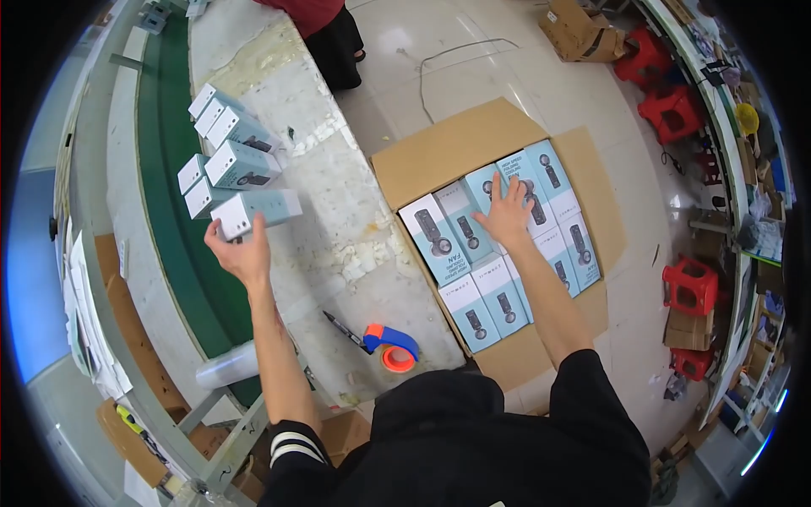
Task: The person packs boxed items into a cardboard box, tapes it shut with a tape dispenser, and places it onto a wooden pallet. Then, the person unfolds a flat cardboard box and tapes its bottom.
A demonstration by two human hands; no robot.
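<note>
My left hand (243, 256) grips the near end of a white and light-blue fan box (269, 205), thumb and fingers on its opposite sides. Several more small fan boxes (243, 166) stand just beyond it, at the edge of the worktable beside the green belt. To the right, an open cardboard carton (456, 139) is packed with rows of upright fan boxes (436, 239), printed with a dark folding fan. My right hand (508, 215) rests on the tops of boxes in the carton, its fingers spread.
A tape dispenser (394, 345) in blue and orange and a black marker (345, 329) lie on the worktable (338, 228). The green conveyor belt (173, 160) runs along the left. Red stools (691, 283) and shelving stand at right. Another person (325, 34) stands at the top.
</note>
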